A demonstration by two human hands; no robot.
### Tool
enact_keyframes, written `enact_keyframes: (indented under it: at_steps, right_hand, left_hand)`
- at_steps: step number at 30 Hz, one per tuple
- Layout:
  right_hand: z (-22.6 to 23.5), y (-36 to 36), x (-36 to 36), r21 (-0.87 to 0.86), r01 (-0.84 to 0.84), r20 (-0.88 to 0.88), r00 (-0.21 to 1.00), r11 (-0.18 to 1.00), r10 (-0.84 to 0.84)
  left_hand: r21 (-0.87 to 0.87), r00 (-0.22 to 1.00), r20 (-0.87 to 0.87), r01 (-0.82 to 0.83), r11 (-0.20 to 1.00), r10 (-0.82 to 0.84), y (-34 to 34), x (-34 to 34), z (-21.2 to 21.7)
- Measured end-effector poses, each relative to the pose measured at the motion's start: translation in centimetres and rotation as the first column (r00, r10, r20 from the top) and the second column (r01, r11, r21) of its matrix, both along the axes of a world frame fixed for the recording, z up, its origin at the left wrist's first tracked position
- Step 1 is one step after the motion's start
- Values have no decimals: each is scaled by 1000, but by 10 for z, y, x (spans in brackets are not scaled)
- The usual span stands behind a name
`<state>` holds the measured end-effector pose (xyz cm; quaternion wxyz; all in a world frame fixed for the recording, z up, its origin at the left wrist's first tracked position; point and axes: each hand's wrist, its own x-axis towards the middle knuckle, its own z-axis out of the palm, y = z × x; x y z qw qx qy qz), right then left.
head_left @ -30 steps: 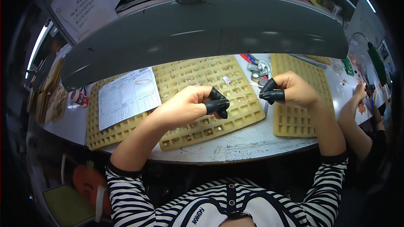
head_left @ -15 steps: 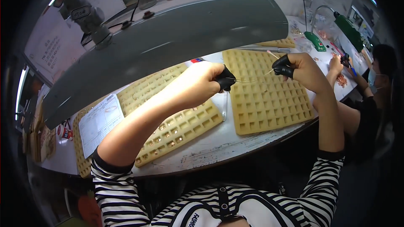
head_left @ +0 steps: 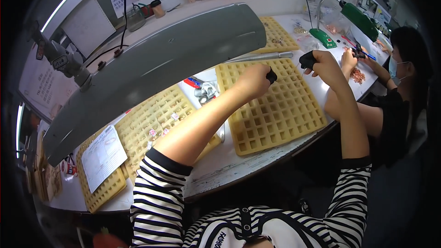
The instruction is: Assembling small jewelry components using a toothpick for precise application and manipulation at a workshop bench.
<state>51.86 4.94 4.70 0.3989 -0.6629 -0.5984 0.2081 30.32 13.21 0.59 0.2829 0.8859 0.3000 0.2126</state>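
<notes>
My left hand (head_left: 253, 82), with black covers on its fingertips, is closed above the yellow tray of small square cells (head_left: 285, 126). Whatever it grips is hidden by the fingers. My right hand (head_left: 327, 70), also in black finger covers, is held up past the tray's far right side. Its fingers are curled together, and I cannot make out anything between them. A gap separates the two hands, and no thread or wire shows clearly across it.
A grey lamp shade (head_left: 161, 73) hangs before my left arm. Beneath lie another celled tray (head_left: 138, 126), a paper sheet (head_left: 104, 156) and red-and-blue handles (head_left: 193, 82). At right, a masked co-worker's hand (head_left: 349, 59) is near copper-coloured pieces (head_left: 357, 76) and a green lamp (head_left: 360, 19).
The view has shifted. My fingertips have come closer together, and my left hand has turned. The thin wire between them and the thin stick in my right hand no longer show.
</notes>
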Motion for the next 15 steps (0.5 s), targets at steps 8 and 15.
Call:
enact_keyframes:
  at_steps: [8,15]
  right_hand:
    - [-24,7,20,-70,118,129,986,991,-108]
    - [-25,0,21,15,111,134,985,994,-112]
  left_hand:
    - [-36,999,4,42,998,-42,3,42,-4]
    - [12,998,9,69,998,-69,1,60,-6]
